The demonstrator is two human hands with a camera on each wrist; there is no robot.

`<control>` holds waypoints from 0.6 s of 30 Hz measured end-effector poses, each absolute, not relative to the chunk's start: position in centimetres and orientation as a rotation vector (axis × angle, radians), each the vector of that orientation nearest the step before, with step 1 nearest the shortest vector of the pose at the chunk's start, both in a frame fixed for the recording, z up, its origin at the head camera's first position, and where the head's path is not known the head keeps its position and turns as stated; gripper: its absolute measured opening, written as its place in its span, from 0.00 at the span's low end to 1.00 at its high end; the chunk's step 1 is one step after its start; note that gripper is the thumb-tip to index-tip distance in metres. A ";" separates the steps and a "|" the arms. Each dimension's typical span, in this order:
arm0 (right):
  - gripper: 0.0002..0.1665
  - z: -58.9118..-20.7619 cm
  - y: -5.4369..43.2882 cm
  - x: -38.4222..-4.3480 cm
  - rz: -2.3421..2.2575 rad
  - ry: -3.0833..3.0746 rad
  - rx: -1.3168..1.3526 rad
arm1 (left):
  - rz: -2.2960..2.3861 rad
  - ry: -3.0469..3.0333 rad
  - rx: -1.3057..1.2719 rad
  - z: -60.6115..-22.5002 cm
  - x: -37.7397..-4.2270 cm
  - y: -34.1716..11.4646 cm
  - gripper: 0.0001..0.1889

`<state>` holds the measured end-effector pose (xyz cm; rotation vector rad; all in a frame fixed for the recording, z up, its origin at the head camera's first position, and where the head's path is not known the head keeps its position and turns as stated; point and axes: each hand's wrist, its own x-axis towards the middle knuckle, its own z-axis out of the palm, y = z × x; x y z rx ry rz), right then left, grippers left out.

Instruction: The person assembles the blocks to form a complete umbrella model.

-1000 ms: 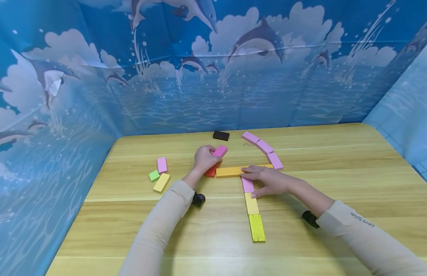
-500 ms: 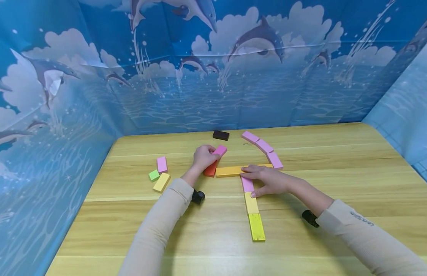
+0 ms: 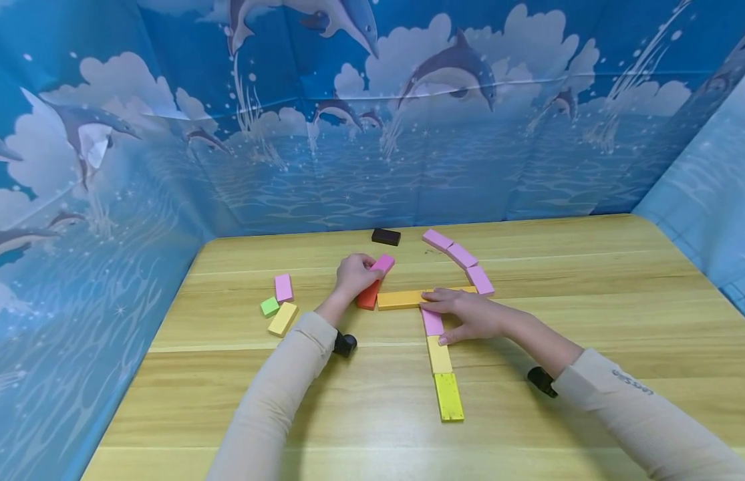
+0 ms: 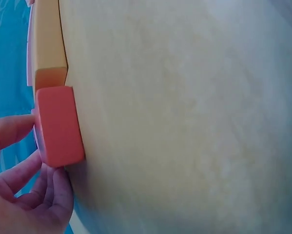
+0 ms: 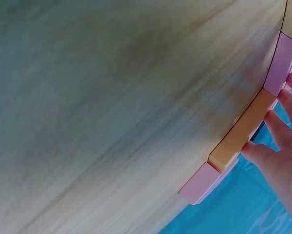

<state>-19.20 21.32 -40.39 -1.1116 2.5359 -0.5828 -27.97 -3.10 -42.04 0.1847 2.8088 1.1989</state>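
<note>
In the head view my left hand point(image 3: 354, 277) pinches a dark pink block point(image 3: 383, 262) and a red block point(image 3: 367, 298) where they meet end to end. The left wrist view shows the red block point(image 4: 60, 126) up close with thumb and fingers on either side of it, its end against an orange block point(image 4: 50, 39). My right hand point(image 3: 471, 312) lies with fingers spread along the row. Its fingertips touch the orange blocks point(image 3: 399, 300), and its thumb is by the joint of a light pink block point(image 3: 433, 323) and a pale yellow block point(image 3: 439, 355).
A bright yellow block point(image 3: 448, 397) ends the straight row. Light pink blocks point(image 3: 462, 255) curve up at the right. A black block point(image 3: 386, 236) lies behind. Loose pink point(image 3: 283, 287), green point(image 3: 269, 306) and pale yellow point(image 3: 282, 319) blocks are at the left.
My left hand has shifted very slightly left, with the dark pink and red blocks moving along under its fingers. My right hand has stayed in place.
</note>
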 end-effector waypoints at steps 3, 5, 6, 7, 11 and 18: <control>0.41 -40.3 21.3 -19.2 -0.587 2.535 -1.118 | 1.186 2.776 0.179 -41.9 -28.1 -3.3 0.16; 0.41 -40.3 21.3 -19.2 -0.591 2.533 -1.118 | 1.162 2.766 0.193 -41.7 -28.2 -3.5 0.19; 0.41 -40.3 21.3 -19.1 -0.590 2.533 -1.118 | 1.143 2.756 0.190 -41.6 -28.2 -3.5 0.21; 0.41 -40.3 21.3 -19.1 -0.590 2.533 -1.117 | 1.124 2.746 0.188 -41.5 -28.2 -3.6 0.22; 0.41 -40.4 21.4 -19.1 -0.585 2.535 -1.113 | 1.090 2.714 0.178 -41.1 -28.0 -3.6 0.24; 0.41 -40.4 21.4 -19.2 -0.594 2.535 -1.119 | 1.096 2.730 0.166 -41.1 -27.7 -3.6 0.20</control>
